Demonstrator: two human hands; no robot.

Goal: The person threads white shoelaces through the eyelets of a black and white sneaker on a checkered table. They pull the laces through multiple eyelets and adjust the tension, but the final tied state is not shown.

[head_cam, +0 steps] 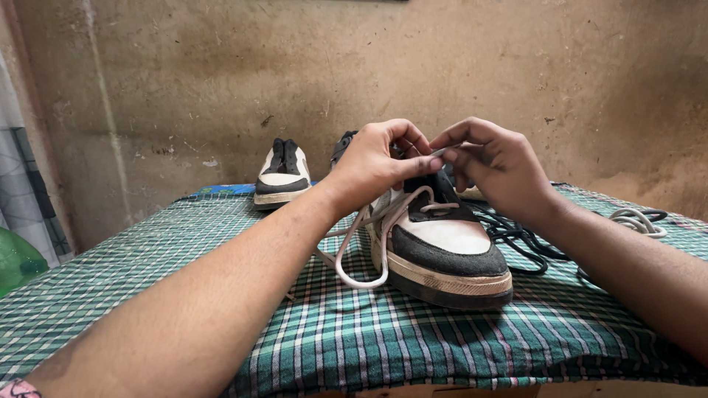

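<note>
A black-and-white sneaker (442, 254) stands on the green checked cloth (354, 332), toe toward me. Both hands hover over its tongue. My left hand (372, 166) pinches the white lace (354, 258), which loops down off the shoe's left side onto the cloth. My right hand (498, 166) pinches the lace's tip between thumb and forefinger just above the eyelets. The two hands almost touch.
A second matching sneaker (282, 177) stands at the back left near the stained wall. A third shoe (341, 147) is mostly hidden behind my left hand. Loose black laces (527, 243) and a white lace (638, 220) lie to the right. A green object (15, 262) sits at far left.
</note>
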